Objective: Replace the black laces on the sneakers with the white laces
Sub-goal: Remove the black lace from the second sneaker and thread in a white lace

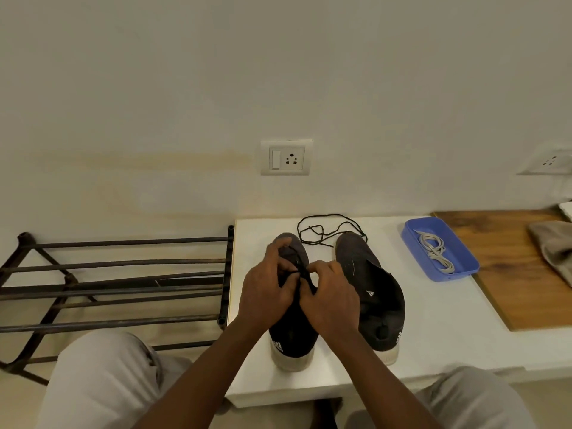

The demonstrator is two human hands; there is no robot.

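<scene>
Knees [102, 376] in grey trousers sit at the bottom edge, and both forearms reach forward over a white table [433, 323]. Left sneaker [294, 339] stands right in front, heel toward the camera, toe pointing at the wall. Both hands are on top of it, pretty much touching each other. Left hand [266, 292] has its fingers curled over the tongue area and grips the black lace [305, 278] that's threaded in that shoe. Right hand [332, 297] pinches the same lace between thumb and forefinger, other fingers tucked in.

Right sneaker [371, 301] stands just beside it, same direction, with no hand on it. A loose black lace [328, 232] lies in a messy loop on the table just past the toes of both shoes.

White laces [436, 252] are bundled in a blue tray [458, 239] further right on the table, well apart from the hands. Tray's edge sits next to a wooden board [520, 274], and a beige cloth [554, 249] lies on that board. A dark metal rack [123, 289] stands left of the table, and there's a wall socket [286, 157] above the shoes.
</scene>
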